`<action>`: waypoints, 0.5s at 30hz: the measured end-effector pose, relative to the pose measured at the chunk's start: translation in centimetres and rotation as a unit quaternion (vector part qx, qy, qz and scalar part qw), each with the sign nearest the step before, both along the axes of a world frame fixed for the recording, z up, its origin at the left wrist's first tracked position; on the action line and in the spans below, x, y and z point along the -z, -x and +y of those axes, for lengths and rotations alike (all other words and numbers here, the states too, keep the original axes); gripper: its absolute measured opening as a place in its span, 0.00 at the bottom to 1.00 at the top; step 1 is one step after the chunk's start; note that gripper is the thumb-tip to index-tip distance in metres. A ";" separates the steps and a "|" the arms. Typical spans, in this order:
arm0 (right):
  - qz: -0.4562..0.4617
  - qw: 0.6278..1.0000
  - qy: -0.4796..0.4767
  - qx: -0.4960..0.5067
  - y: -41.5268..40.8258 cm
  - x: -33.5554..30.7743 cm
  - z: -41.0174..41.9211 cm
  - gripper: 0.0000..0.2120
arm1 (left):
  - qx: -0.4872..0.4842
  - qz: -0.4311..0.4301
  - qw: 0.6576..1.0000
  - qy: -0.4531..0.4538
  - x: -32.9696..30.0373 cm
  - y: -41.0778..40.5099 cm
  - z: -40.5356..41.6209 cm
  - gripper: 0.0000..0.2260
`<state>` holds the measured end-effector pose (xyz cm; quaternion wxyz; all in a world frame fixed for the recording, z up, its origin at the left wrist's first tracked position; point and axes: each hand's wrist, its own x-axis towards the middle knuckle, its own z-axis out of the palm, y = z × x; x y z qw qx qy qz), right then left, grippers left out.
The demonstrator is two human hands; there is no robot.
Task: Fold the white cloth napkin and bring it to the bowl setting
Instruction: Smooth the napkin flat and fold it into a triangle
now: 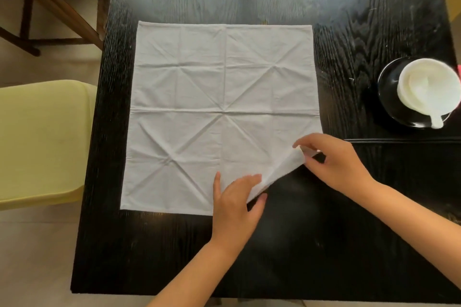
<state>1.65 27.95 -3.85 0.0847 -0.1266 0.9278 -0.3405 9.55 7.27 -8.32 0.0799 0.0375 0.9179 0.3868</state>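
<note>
A white cloth napkin (199, 107) lies spread flat on the black wooden table (324, 244), marked with crease lines. Its near right corner is lifted and turned inward. My right hand (334, 159) pinches that raised corner between thumb and fingers. My left hand (234, 202) holds the near edge of the same lifted flap, fingers on top of the cloth and thumb under it. At the right edge of the table stands the bowl setting: a white bowl (426, 85) holding a white spoon, on a black plate (389, 97).
Black chopsticks (404, 141) lie on the table just in front of the plate, right of my right hand. A pale yellow chair seat (42, 139) stands left of the table. A wooden chair (50, 2) is at the far left.
</note>
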 end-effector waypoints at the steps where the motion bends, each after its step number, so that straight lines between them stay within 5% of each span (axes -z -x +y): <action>1: -0.016 0.999 0.028 0.031 0.9 -0.5 -0.8 0.09 | -0.045 -0.009 0.999 -0.028 -0.6 0.6 0.2 0.09; 7: -0.050 0.993 0.082 0.066 7.1 -1.8 -3.3 0.06 | -0.206 -0.056 0.964 -0.162 -4.1 6.2 -1.3 0.04; 15: -0.006 0.998 0.060 0.035 17.2 -1.3 -9.7 0.02 | -0.277 0.036 0.951 -0.136 -3.7 14.2 -7.8 0.03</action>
